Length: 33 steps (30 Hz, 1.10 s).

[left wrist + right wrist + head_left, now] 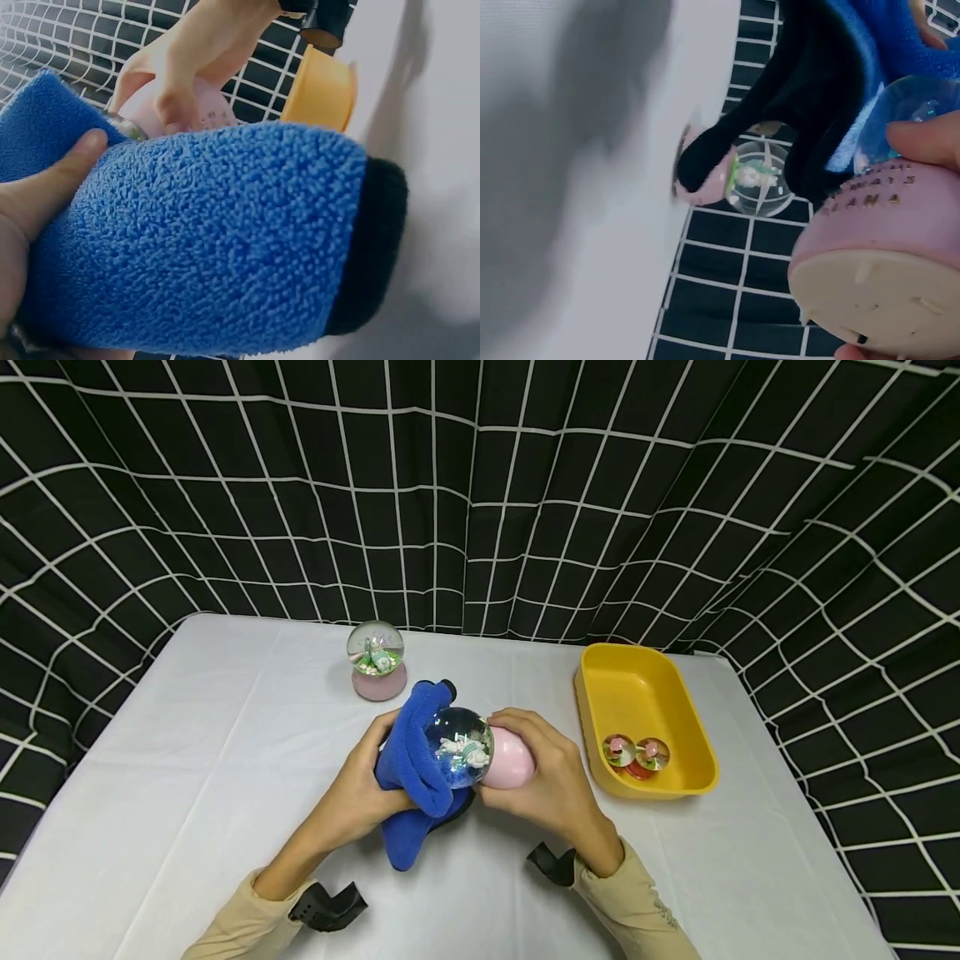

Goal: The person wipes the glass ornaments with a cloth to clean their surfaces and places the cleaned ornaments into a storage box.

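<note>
My right hand [543, 772] grips the pink base of a snow globe [462, 748], which lies tipped on its side with its glass dome toward the left. Raised lettering and a pale underside show on that base in the right wrist view. In my left hand [367, 785] is a blue cloth [210, 232] with a black edge, bunched and folded. The cloth wraps against the dome's left side, and my left thumb lies across its fold. A small white and teal figure shows through the glass.
A second pink-based snow globe [377, 660] stands upright at the back of the white table [225, 743]. To the right is a yellow tray [645, 693] holding two small globes with red bases [640, 770]. A black curtain with a white grid [465, 485] hangs behind.
</note>
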Available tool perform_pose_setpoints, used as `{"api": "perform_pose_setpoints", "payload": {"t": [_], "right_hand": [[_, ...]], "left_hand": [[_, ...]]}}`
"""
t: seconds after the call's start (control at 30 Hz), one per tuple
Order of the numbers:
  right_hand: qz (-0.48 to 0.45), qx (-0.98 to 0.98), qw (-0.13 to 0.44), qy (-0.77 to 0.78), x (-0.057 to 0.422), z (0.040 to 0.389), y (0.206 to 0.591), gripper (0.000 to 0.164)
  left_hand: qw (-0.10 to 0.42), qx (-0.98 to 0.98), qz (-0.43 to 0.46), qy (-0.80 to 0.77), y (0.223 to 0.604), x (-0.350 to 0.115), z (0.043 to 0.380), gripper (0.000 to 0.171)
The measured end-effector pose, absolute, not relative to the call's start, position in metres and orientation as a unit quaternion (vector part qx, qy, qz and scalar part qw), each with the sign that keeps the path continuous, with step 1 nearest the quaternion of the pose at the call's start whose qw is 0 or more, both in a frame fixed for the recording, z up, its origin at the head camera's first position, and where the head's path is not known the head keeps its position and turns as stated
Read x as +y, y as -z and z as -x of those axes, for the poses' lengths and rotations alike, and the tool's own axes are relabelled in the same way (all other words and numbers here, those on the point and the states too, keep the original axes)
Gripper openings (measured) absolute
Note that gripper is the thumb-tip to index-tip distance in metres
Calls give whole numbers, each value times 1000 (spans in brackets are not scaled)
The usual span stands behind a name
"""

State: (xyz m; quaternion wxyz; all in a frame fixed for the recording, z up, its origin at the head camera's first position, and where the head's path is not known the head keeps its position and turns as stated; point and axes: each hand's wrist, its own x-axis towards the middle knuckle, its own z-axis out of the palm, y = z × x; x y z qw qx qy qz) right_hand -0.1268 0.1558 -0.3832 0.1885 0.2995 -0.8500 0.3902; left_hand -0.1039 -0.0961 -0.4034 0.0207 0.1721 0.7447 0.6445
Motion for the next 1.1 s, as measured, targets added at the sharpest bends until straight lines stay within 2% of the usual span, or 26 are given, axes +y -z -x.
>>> {"api": "perform_pose_setpoints", "payload": {"t": [0.17, 0.4, 0.6, 0.8, 0.9, 1.1], "right_hand": [[-305, -857, 197, -366, 156, 127, 383, 65], [-330, -868, 205, -309, 154, 127, 383, 64], [-367, -861, 224, -272, 151, 126, 384, 66], [-378, -855, 222, -275, 149, 124, 385, 66], [-379, -857, 220, -271, 149, 123, 385, 65], [-403, -856, 228, -230, 146, 121, 385, 64]], "left_hand": [[-7, 757, -175, -630, 404, -90, 101, 95], [-97, 794, -202, -565, 404, -84, 98, 98], [-118, 799, -207, -553, 401, -84, 98, 89], [-140, 772, -219, -580, 397, -91, 102, 64], [-115, 772, -219, -586, 396, -93, 103, 63], [-3, 794, -201, -573, 394, -94, 101, 82]]}}
